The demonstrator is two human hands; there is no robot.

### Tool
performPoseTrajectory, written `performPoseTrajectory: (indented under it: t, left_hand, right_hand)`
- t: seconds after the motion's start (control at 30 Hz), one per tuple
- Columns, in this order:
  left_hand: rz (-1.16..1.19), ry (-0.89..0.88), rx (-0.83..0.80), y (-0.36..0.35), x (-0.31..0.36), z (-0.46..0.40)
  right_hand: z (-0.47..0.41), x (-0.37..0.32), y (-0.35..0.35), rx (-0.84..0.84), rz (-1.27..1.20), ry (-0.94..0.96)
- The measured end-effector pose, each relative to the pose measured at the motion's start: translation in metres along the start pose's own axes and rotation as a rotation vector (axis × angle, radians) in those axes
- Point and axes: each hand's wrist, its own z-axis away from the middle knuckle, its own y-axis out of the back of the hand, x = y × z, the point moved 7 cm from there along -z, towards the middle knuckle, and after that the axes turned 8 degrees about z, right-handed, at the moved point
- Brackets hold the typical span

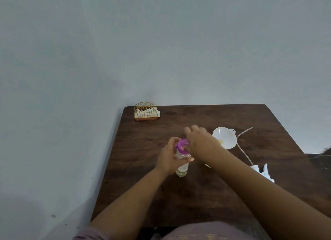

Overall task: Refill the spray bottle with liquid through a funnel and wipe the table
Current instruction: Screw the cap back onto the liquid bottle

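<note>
A clear bottle (182, 169) with a purple cap (182, 145) stands upright near the middle of the dark wooden table (143, 168); pale yellowish liquid shows at its bottom. My left hand (169, 159) grips the bottle's body. My right hand (198, 139) is over the purple cap, blurred by motion, and how its fingers lie is unclear. A white funnel (224, 137) lies on the table to the right of my right hand. The white spray head (263, 171) with its thin pink tube (241, 146) lies at the table's right side.
A gold wire napkin holder (146, 111) with white napkins stands at the table's far left corner. A small yellowish spot (207, 165) shows on the table under my right forearm. A grey wall is behind and to the left.
</note>
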Motion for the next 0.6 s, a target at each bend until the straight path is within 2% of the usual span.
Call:
performPoseTrajectory:
  t: [0.07, 0.1, 0.2, 0.27, 0.37, 0.4, 0.47, 0.6]
  left_hand:
    - [-0.044, 0.002, 0.009, -0.001, 0.002, -0.002]
    - [-0.071, -0.014, 0.019, -0.002, 0.003, -0.003]
    - [-0.174, -0.046, 0.049, -0.004, 0.008, -0.003]
    - [-0.118, -0.033, 0.065, -0.001, 0.007, -0.002]
    - [-0.092, -0.024, 0.07, 0.005, 0.006, -0.001]
    - [-0.086, -0.014, 0.076, 0.007, 0.006, -0.002]
    - [-0.057, -0.01, 0.082, 0.009, 0.005, -0.004]
    - [-0.049, -0.011, 0.058, 0.006, 0.008, -0.005]
  right_hand:
    - [-0.001, -0.024, -0.014, -0.023, 0.11, 0.199]
    - [0.0, -0.032, -0.017, -0.022, 0.173, 0.201]
    - [0.003, -0.035, -0.014, 0.05, 0.244, 0.003]
    - [-0.003, -0.033, -0.023, -0.041, 0.195, -0.058]
    - [0.0, -0.015, -0.01, -0.064, -0.107, -0.221]
    - [0.003, -0.011, -0.003, -0.075, -0.092, -0.226]
    - [0.009, -0.006, 0.004, -0.127, -0.044, -0.194]
    - [0.0, -0.01, 0.0, -0.05, -0.015, -0.015]
